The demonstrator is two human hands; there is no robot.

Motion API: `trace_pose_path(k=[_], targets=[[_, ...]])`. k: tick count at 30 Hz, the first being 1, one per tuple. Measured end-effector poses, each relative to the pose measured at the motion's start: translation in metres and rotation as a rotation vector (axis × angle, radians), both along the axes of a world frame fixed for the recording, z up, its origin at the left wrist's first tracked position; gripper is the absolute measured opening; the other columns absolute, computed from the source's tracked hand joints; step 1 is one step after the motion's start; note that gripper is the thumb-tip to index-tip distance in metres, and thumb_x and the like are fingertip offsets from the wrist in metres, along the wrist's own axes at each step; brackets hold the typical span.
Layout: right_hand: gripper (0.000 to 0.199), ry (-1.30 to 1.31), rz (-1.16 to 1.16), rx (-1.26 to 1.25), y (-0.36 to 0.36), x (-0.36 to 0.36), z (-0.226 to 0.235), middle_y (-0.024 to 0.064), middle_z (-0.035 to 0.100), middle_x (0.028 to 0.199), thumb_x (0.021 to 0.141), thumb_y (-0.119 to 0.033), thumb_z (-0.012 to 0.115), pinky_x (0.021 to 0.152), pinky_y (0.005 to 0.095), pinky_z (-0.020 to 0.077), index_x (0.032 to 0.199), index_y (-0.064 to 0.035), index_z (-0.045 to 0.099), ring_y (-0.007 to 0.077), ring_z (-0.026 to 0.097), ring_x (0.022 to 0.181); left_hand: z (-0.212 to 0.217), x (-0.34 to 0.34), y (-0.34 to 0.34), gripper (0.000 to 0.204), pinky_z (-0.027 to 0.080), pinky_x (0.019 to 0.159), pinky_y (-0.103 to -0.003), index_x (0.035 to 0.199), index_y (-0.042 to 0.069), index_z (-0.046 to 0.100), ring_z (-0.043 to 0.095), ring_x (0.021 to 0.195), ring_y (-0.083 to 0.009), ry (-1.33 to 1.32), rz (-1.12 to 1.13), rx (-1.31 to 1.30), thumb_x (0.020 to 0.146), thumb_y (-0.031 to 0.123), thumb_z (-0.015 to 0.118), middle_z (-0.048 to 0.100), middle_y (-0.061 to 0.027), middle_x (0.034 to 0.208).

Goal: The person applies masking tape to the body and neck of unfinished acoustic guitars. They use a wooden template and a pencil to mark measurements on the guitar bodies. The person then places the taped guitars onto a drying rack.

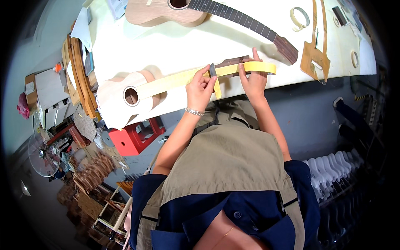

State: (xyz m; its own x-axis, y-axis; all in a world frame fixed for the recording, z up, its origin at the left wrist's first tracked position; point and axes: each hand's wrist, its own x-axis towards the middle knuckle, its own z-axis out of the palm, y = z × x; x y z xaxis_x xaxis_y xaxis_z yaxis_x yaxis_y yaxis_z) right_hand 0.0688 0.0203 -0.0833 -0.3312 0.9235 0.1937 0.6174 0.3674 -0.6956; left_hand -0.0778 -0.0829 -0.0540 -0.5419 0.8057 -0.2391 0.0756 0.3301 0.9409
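Yellow tape roll (261, 67) in curled right grip (254, 83); dark flat tool (212, 70) in tightly pinched left grip (199, 92).

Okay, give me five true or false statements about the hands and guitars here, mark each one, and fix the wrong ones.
1. The left hand pinches a dark blade-like piece. True.
2. The right hand is empty. False: it holds a roll of yellow tape.
3. A yellow strip runs from near the sound hole of the nearer guitar toward the right hand. True.
4. The silver bracelet is on the right wrist. False: it is on the left wrist.
5. The fingerboard of the farther guitar is covered by yellow tape. False: it is uncovered, with its frets showing.
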Motion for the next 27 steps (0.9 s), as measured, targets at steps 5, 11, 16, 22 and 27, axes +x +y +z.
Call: trace_pose_path(k=[5,11,16,22,27], targets=[[0.024,0.235,0.236,0.118,-0.024,-0.009,0.025,0.0102,0.059,0.100,0.085,-0.015,0.056,0.105,0.0524,0.0221,0.106,-0.0053,0.056,0.0278,0.055,0.101,-0.004,0.000,0.003,0.036,0.042,0.049,-0.019,0.116,-0.001,0.058,0.050,0.052,-0.0037,0.030,0.006,-0.075,0.082,0.004,0.066,0.061,-0.0032,0.061],[0.024,0.309,0.642,0.186,-0.022,0.001,0.079,0.0110,0.064,0.103,0.086,-0.017,0.056,0.113,0.0468,0.0146,0.107,-0.0063,0.051,0.0222,0.058,0.108,0.011,-0.005,0.006,0.039,0.044,0.051,-0.019,0.118,0.003,0.058,0.051,0.053,-0.0043,0.072,-0.049,-0.049,0.081,0.007,0.069,0.062,-0.0044,0.063],[0.060,1.051,-0.158,-0.354,0.024,0.017,0.070,0.0110,0.060,0.108,0.079,0.014,0.051,0.111,0.0374,0.0203,0.130,-0.0054,0.026,0.0203,0.052,0.116,0.032,-0.057,0.075,0.034,0.046,0.048,-0.029,0.104,0.011,0.061,0.059,0.055,-0.0190,0.995,-0.526,0.139,0.074,0.020,0.073,0.064,-0.0041,0.067],[0.058,1.137,-0.199,-0.204,0.053,0.025,0.070,0.0162,0.061,0.112,0.080,0.013,0.052,0.110,0.0367,0.0223,0.129,-0.0055,0.028,0.0253,0.051,0.118,0.040,-0.011,0.124,0.044,0.048,0.080,-0.025,0.115,0.000,0.057,0.060,0.094,-0.0145,0.089,-0.581,0.075,0.077,0.014,0.072,0.064,-0.0094,0.101],[0.048,1.642,-0.209,-0.527,0.060,0.025,0.070,0.0127,0.061,0.115,0.079,0.010,0.054,0.111,0.0440,0.0199,0.124,-0.0022,0.041,0.0260,0.051,0.119,0.039,0.051,0.147,0.014,0.053,0.069,-0.024,0.095,-0.002,0.061,0.063,0.073,-0.0123,-0.656,-0.164,-0.044,0.084,0.005,0.064,0.065,-0.0078,0.087]])
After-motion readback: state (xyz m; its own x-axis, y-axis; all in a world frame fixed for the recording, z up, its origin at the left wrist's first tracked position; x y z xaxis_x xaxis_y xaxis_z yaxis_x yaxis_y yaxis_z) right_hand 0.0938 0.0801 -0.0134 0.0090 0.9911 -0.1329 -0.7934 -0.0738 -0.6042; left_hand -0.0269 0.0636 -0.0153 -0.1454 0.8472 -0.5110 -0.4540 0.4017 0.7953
